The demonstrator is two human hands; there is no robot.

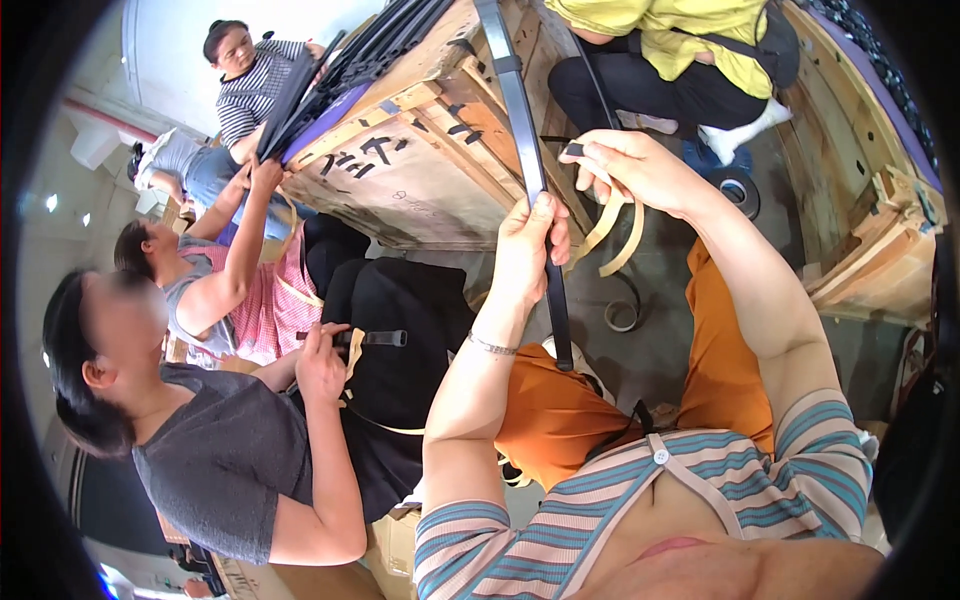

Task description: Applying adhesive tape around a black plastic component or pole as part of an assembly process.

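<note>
My left hand is closed round a long, flat, glossy black strap. The strap slants from the top edge down past my fingers, and its lower end hangs free above my left leg. A band sits across it near the top. Just to the right, my right hand is raised with its fingers pinched on a small black piece. A curled tan strip hangs below that palm, one end reaching toward my left hand; whether the fingers grip it too is hidden.
A wooden crate with black strips on top stands ahead. Another crate is at right. Co-workers sit along the left, one holding a short black strap; a person in yellow sits ahead. Tape rolls lie on the floor.
</note>
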